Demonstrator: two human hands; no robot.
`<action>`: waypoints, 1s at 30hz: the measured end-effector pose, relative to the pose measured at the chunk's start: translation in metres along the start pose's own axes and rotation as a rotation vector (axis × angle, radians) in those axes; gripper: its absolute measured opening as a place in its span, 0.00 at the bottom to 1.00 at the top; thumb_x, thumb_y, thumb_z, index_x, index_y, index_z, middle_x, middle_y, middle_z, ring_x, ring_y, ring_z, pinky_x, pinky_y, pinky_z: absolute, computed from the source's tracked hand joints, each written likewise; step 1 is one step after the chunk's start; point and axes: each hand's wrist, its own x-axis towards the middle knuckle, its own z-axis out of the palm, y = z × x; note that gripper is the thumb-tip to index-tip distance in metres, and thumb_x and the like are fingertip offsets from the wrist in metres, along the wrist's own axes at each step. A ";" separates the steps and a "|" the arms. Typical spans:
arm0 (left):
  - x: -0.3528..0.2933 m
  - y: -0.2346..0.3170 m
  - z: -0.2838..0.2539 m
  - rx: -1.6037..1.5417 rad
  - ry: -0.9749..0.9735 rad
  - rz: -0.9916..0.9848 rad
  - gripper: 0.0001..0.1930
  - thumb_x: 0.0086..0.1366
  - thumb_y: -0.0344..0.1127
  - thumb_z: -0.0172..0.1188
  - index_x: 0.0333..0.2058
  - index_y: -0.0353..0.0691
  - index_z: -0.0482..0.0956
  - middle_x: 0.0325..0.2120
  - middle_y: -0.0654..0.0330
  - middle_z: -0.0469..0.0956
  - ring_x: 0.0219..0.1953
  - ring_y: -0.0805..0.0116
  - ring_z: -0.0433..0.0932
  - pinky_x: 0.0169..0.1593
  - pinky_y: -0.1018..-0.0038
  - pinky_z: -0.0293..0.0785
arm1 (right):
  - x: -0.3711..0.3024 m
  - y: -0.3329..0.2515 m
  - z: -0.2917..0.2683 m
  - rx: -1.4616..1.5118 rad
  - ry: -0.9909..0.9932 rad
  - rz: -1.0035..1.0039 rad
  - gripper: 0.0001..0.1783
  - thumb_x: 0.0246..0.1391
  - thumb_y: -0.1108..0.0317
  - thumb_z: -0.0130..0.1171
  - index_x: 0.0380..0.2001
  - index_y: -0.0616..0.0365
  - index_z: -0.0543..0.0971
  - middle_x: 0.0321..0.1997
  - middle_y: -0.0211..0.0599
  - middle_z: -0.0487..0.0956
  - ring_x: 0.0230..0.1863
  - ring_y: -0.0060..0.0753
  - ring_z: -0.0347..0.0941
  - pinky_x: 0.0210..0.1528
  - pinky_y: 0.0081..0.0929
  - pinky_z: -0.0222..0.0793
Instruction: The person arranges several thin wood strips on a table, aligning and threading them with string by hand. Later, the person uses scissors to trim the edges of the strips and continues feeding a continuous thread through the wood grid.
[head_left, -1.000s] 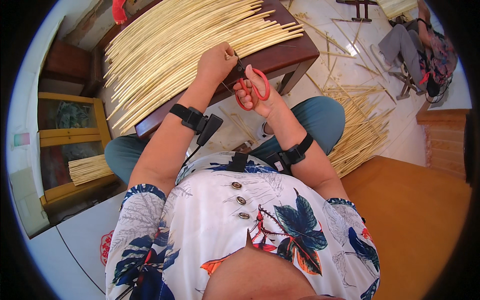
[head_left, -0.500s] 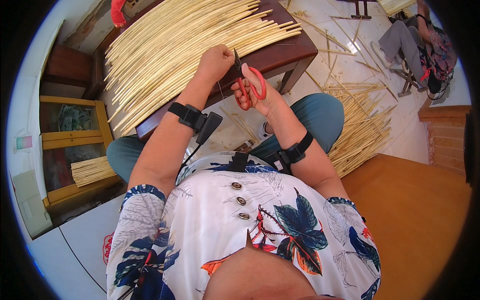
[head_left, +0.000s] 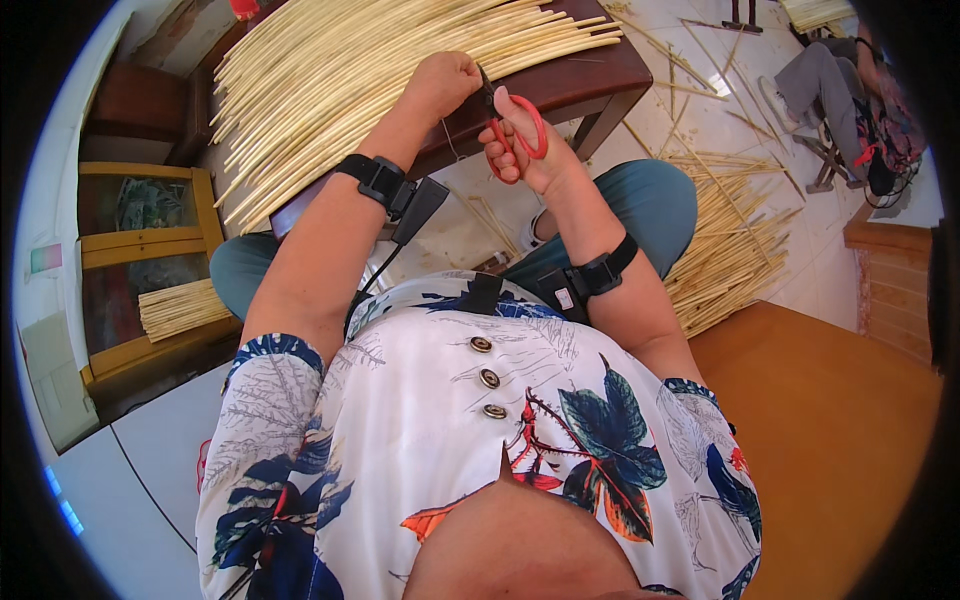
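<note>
pale tiled floor [head_left: 818, 255] strewn with stick scraps spreads out right of the dark brown table [head_left: 600, 75]. head view, only one: pale sticks [head_left: 350, 80] lie in a thick layer on the table, some ends poking past its left edge. left hand [head_left: 445, 85] is over the table's near edge; thumb and forefinger look pressed together, seemingly pinching a thin strand [head_left: 447, 138] that hangs below the hand, though the grip itself is hidden. right hand [head_left: 535, 155], just off the table's near edge, has thumb and curled fingers in the loops of the red-handled scissors [head_left: 543, 130]; blades reach over that edge right up to the left fingertips, touching or not, can't tell. possible trouble: blades closing this near could nick a fingertip if the left hand slips; strand could snag between the blades if it swings; sticks could roll off the table if a forearm or knee bumps it. containers: yellow wood cabinet [head_left: 140, 245] with glass panes, left of the table, greenish stuff behind the upper pane, too dim to name; short stick bundle [head_left: 185, 308] by the lower pane, inside or in front, can't tell. right of the table: stick heap [head_left: 730, 240] on the floor, seated person [head_left: 825, 85] farther off.
</note>
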 end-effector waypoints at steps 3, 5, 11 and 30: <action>0.002 -0.010 -0.001 -0.072 0.024 0.021 0.05 0.52 0.31 0.58 0.26 0.36 0.76 0.17 0.69 0.71 0.21 0.79 0.65 0.25 0.80 0.62 | 0.003 -0.001 -0.001 -0.028 0.013 -0.014 0.36 0.43 0.33 0.56 0.23 0.63 0.71 0.15 0.28 0.65 0.11 0.17 0.56 0.10 0.14 0.50; 0.001 -0.013 0.000 -0.080 0.021 0.014 0.04 0.52 0.31 0.57 0.25 0.36 0.76 0.17 0.69 0.71 0.21 0.80 0.65 0.25 0.80 0.62 | 0.004 -0.001 -0.001 -0.053 0.016 -0.032 0.36 0.43 0.34 0.57 0.23 0.63 0.71 0.15 0.28 0.65 0.11 0.16 0.56 0.09 0.14 0.50; -0.003 -0.002 0.001 -0.127 -0.040 0.020 0.03 0.53 0.28 0.57 0.26 0.34 0.75 0.19 0.67 0.72 0.23 0.80 0.68 0.29 0.82 0.65 | -0.004 -0.003 0.002 -0.049 0.014 0.008 0.40 0.42 0.27 0.49 0.22 0.62 0.72 0.16 0.30 0.68 0.14 0.21 0.62 0.16 0.16 0.62; -0.005 -0.013 0.003 -0.184 0.077 0.014 0.06 0.53 0.32 0.60 0.26 0.34 0.77 0.19 0.66 0.74 0.23 0.79 0.69 0.28 0.80 0.67 | 0.002 0.001 -0.006 0.016 -0.087 0.043 0.43 0.43 0.25 0.45 0.26 0.64 0.74 0.20 0.33 0.71 0.15 0.23 0.66 0.18 0.17 0.65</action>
